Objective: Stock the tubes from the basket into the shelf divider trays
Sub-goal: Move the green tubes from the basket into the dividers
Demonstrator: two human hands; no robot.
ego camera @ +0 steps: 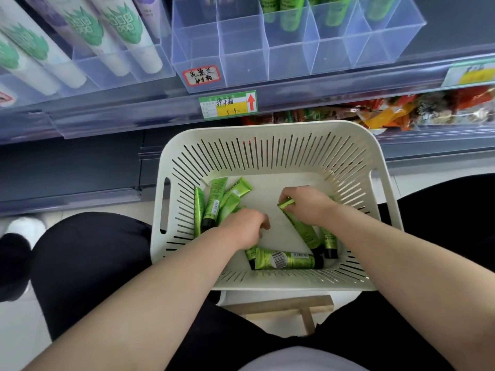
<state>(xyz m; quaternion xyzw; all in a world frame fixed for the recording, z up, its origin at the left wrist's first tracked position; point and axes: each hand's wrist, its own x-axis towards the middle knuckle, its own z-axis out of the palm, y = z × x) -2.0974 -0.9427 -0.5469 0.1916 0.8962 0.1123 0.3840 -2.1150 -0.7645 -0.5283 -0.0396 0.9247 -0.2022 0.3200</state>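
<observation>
A white slotted basket sits in front of me on a wooden stool, with several green tubes with black caps lying loose in it. My right hand pinches the crimped end of one green tube that slants down toward the basket's near side. My left hand reaches down among the tubes at the left; its fingers curl over them, and whether they grip one is hidden. Above, the clear divider tray has bare front cells and green tubes standing in its back cells.
White tubes with green prints fill the trays at the upper left. A price tag with a red arrow hangs on the shelf rail. Snack packets lie on the lower shelf behind the basket. My knees flank the basket.
</observation>
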